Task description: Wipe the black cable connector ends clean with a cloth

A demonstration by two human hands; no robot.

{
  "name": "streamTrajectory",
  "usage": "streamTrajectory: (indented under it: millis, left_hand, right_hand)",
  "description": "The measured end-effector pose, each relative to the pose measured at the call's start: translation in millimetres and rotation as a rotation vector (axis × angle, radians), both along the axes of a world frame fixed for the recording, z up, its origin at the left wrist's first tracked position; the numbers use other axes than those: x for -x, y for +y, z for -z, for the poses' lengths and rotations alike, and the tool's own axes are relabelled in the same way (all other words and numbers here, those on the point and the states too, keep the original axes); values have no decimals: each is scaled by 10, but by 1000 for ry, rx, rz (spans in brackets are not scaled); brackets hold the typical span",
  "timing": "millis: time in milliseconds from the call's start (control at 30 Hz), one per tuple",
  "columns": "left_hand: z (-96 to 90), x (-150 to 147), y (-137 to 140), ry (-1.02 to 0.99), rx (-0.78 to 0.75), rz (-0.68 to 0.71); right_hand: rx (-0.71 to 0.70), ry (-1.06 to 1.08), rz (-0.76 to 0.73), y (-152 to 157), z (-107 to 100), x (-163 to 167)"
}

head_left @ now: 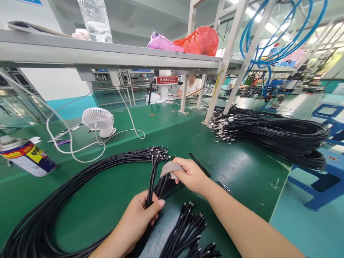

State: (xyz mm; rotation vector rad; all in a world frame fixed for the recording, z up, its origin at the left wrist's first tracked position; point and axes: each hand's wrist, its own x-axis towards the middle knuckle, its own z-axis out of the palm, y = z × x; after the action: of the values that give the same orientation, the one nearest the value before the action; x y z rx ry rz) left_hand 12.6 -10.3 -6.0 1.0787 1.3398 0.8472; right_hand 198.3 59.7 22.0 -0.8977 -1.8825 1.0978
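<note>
Several black cables with metal-tipped connectors stand up out of my left hand, whose fingers are wrapped round them. My right hand pinches a grey cloth folded over the connector end of one or more of these cables. Behind the hands, a long looped bundle of black cables curves across the green table, connector ends beside the cloth. Below my hands lies another cluster of black cable ends. A short black cable piece rests just past my right hand.
A spray can stands at the left, near a small white fan and its white cord. A large pile of coiled black cables sits at the right by shelf posts. Blue stools flank the table. Another person sits across.
</note>
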Motion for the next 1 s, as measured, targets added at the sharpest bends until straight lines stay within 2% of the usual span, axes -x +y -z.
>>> streamTrajectory:
  millis: [167, 300, 467, 600, 800, 1000]
  left_hand:
    - [-10, 33, 2, -39, -5, 39]
    - [-46, 34, -2, -65, 0, 33]
    - [-84, 2, -2, -147, 48, -7]
    - [-103, 32, -22, -249, 70, 19]
    - [-157, 62, -69, -304, 137, 119]
    - [-142, 39, -85, -137, 102, 225]
  right_hand:
    - [-25, -11, 26, 20, -21, -59]
    - [-105, -82, 91, 42, -26, -114]
    - [-232, -43, 180, 42, 0, -123]
    - [-304, -13, 214, 36, 18, -88]
    - [-165, 73, 257, 58, -15, -98]
    - [-20, 114, 97, 27, -58, -147]
